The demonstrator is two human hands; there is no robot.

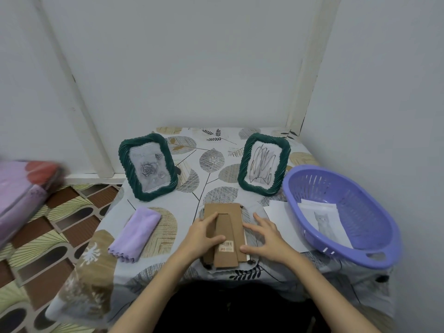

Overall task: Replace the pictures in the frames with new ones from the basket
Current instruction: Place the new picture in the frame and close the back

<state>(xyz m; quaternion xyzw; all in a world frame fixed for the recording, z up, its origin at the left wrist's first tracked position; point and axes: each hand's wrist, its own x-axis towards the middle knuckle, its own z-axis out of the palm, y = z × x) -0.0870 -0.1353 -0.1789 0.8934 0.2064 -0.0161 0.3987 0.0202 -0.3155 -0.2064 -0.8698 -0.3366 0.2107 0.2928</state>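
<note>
Left hand [204, 233] fingers lay flat and spread on the cardboard back [224, 234] of a face-down frame; right hand [266, 239] fingers were open, splayed, tips touching its right edge, nothing gripped. Frame sat at 6 o'clock on the surface [192, 164]. Lilac cloth [135, 233] at 8, rose frame [149, 167] upright at 10, scribble frame [264, 164] upright at 1, purple basket [374, 239] with a cat picture [323, 222] at 3.
</note>
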